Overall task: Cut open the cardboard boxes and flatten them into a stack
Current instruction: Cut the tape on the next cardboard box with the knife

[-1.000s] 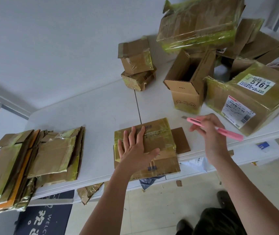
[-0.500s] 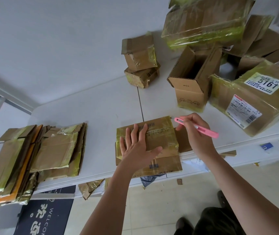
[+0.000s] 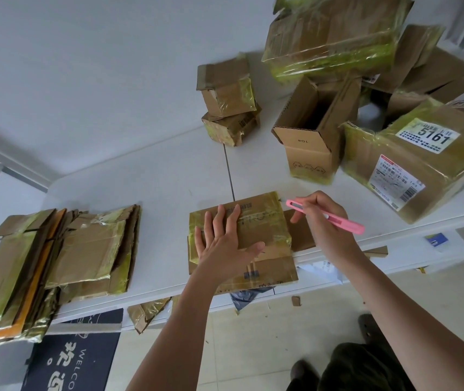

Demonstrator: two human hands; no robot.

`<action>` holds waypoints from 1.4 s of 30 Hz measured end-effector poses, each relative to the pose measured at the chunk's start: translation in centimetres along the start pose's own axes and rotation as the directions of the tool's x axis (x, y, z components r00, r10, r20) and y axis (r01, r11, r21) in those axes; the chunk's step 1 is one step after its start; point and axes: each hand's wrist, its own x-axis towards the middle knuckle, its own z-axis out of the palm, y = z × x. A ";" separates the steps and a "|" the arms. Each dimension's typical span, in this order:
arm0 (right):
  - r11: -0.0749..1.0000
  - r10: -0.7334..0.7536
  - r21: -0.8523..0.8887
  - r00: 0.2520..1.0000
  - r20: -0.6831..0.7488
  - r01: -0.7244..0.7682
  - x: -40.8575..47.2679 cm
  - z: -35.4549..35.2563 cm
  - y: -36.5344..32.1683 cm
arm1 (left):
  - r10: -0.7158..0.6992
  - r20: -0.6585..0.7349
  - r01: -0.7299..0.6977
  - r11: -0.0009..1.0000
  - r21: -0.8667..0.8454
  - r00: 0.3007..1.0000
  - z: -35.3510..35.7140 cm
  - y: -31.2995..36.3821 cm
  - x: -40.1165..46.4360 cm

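A small taped cardboard box lies flat at the front edge of the white table, on top of a flattened piece of cardboard. My left hand presses on the box with fingers spread. My right hand grips a pink utility knife, its tip just at the box's upper right corner. A stack of flattened boxes lies at the table's left end.
Two small taped boxes stand stacked at the back middle. An open upright box and a labelled box marked 5161 stand at the right, with more boxes piled behind. Cardboard scraps lie on the floor near a dark mat.
My right hand has brought the pink knife left and down from mid-air to the box's upper right corner. My left hand stays pressed on the box.
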 end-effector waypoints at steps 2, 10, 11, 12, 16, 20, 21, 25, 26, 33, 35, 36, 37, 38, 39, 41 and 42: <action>1.000 0.018 0.005 1.000 0.000 -0.018 -0.2 -0.1 -0.1 | -0.001 0.002 0.001 1.000 0.003 1.000 0.0 0.0 0.0; 0.997 -0.067 0.014 0.987 -0.148 0.070 -0.2 1.3 0.4 | 0.000 0.008 0.000 1.000 0.023 1.000 -0.1 0.2 0.0; 0.996 -0.077 0.024 0.981 -0.178 0.082 -0.3 1.6 0.4 | -0.001 0.008 0.001 1.000 0.021 1.000 -0.1 0.2 -0.1; 0.995 -0.087 0.029 0.975 -0.202 0.095 -0.4 1.7 0.5 | -0.002 0.008 0.001 1.000 0.020 1.000 0.0 0.2 -0.1; 0.993 -0.112 -0.047 0.979 -0.170 0.106 0.4 2.1 0.5 | 0.004 -0.001 -0.004 1.000 0.015 1.000 0.0 0.1 0.1; 0.990 -0.106 -0.098 0.990 -0.093 0.097 0.9 1.6 0.6 | 0.010 0.004 -0.010 1.000 0.006 1.000 0.1 0.0 0.1; 0.992 -0.092 -0.087 0.993 -0.075 0.086 0.8 1.3 0.5 | 0.012 0.008 -0.012 1.000 0.001 1.000 0.0 0.0 0.1; 0.999 -0.009 -0.032 1.000 -0.020 0.008 -0.2 0.0 0.1 | 0.011 0.018 -0.011 1.000 -0.006 1.000 0.0 0.0 0.1; 1.000 0.014 -0.004 1.000 -0.005 -0.014 -0.7 -0.2 0.0 | 0.010 0.020 -0.010 1.000 -0.006 1.000 0.0 0.0 0.1; 0.999 0.041 -0.008 0.999 0.028 -0.041 -4.9 -1.7 0.2 | -0.007 -0.009 0.007 0.999 0.032 1.000 -0.3 0.2 0.4; 0.999 0.038 -0.011 0.999 0.017 -0.038 -5.6 -2.0 0.2 | -0.015 -0.001 0.015 0.998 0.061 1.000 -1.0 0.0 0.7; 0.999 0.039 -0.011 0.999 0.002 -0.039 -5.9 -2.1 0.1 | -0.017 -0.007 0.017 0.997 0.076 1.000 -1.5 0.0 1.0; 0.999 0.036 -0.009 0.999 -0.021 -0.036 -6.0 -2.2 0.1 | -0.018 -0.030 0.021 0.995 0.097 0.999 -2.0 0.0 1.2; 0.999 0.035 -0.004 0.998 -0.050 -0.035 -6.0 -2.1 0.1 | -0.025 -0.069 0.033 0.992 0.124 0.997 -2.4 0.0 1.5; 1.000 0.031 0.006 0.996 -0.083 -0.031 -6.0 -2.0 0.0 | -0.045 -0.114 0.061 0.988 0.143 0.992 -2.8 0.2 1.7; 0.999 0.015 0.045 0.991 -0.132 -0.009 -5.8 -1.8 0.1 | -0.143 -0.164 0.162 0.981 0.105 0.976 -3.3 0.7 2.0; 0.998 0.011 0.068 0.990 -0.142 -0.002 -5.8 -1.7 0.2 | -0.205 -0.160 0.216 0.975 0.055 0.965 -3.4 0.9 2.2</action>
